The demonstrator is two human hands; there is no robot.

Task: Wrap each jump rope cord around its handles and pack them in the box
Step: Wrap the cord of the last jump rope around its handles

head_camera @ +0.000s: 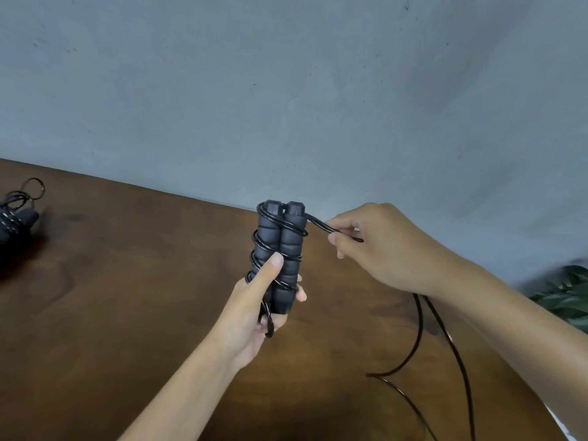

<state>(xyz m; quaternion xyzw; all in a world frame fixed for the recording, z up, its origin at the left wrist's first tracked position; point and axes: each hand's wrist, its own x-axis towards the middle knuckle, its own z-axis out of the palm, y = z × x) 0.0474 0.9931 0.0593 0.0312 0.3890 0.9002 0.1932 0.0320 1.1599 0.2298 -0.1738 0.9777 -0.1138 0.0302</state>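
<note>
The left hand point(254, 308) grips a pair of dark grey foam jump rope handles point(281, 253), held side by side and upright above a brown wooden table point(127, 297); the thumb lies along the front of the left handle and fingertips show at the right edge. A black cord point(420, 338) winds in several loose turns around both handles from the top caps down to the grip, with a small loop hanging below the palm. The right hand point(378, 246) sits just right of the handle tops, its fingers curled and pinching the cord where it leaves the uppermost turn. The unwound length of cord drops beneath the right forearm and trails in loops across the table toward the lower edge of view. A second jump rope point(17, 214), with its cord bundled, lies on the table at the far left edge, well apart from both hands. A grey wall point(286, 90) stands behind the table, and green leaves point(569, 294) show at the right edge.
</note>
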